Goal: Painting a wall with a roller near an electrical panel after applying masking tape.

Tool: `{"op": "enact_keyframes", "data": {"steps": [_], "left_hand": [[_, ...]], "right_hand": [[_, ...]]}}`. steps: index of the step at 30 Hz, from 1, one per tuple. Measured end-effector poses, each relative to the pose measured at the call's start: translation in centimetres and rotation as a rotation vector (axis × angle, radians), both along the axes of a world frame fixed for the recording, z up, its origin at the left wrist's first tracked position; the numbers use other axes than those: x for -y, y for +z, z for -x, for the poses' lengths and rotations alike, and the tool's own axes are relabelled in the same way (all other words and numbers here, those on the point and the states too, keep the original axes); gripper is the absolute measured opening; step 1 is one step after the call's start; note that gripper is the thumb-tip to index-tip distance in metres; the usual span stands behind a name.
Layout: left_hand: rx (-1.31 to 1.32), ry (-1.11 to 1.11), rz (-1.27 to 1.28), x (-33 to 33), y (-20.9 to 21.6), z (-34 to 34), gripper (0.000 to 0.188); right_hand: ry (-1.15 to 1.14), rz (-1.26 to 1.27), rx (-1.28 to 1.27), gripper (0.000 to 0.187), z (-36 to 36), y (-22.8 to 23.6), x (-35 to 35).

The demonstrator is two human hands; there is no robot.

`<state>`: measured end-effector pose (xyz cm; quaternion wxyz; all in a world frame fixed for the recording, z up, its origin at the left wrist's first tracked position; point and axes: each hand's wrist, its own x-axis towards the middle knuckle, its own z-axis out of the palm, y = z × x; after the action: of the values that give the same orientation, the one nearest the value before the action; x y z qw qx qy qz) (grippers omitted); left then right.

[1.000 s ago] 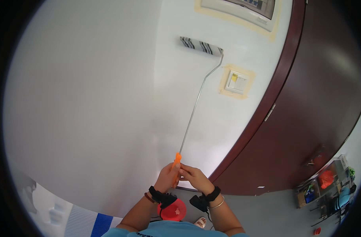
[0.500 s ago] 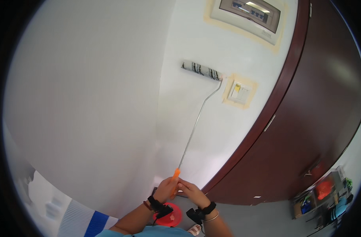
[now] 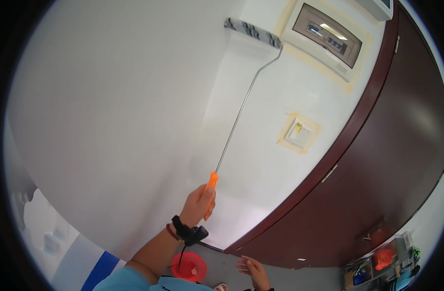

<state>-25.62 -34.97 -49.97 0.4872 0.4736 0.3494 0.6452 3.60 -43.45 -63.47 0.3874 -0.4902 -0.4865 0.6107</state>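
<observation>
My left hand (image 3: 197,204) is wrapped round the orange handle of a paint roller (image 3: 253,33). A long thin metal rod runs up from the handle to the grey, dark-striped sleeve. That sleeve lies against the white wall (image 3: 251,145) near the inner corner, just left of a breaker box (image 3: 326,39) edged with pale tape. Lower down is a light switch (image 3: 298,133), also framed in tape. My right hand (image 3: 254,270) is low at the bottom of the view, off the roller, fingers spread and holding nothing.
A dark red door (image 3: 362,160) and its frame stand to the right. Below me on the grey floor sits a red bucket (image 3: 189,266). At the lower right is a shelf (image 3: 377,272) with a red bag (image 3: 383,259). Something striped blue and white (image 3: 83,264) shows at lower left.
The roller has moved up the wall, from beside the switch to beside the breaker box. My right hand has let go of the handle and dropped down; my left has risen with it.
</observation>
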Motion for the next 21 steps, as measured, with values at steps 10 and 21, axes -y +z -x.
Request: {"op": "enact_keyframes", "data": {"steps": [10,21], "left_hand": [[-0.018,-0.069,0.015,-1.6,2.0,-1.0,0.041],[0.127,-0.129,0.079,-2.7,2.6,-1.2,0.046]], "right_hand": [[-0.081,-0.047,0.039,0.045,-1.6,-2.2,1.1],[-0.087,-0.081,0.138,0.045,-2.5,-3.6,1.1]]}}
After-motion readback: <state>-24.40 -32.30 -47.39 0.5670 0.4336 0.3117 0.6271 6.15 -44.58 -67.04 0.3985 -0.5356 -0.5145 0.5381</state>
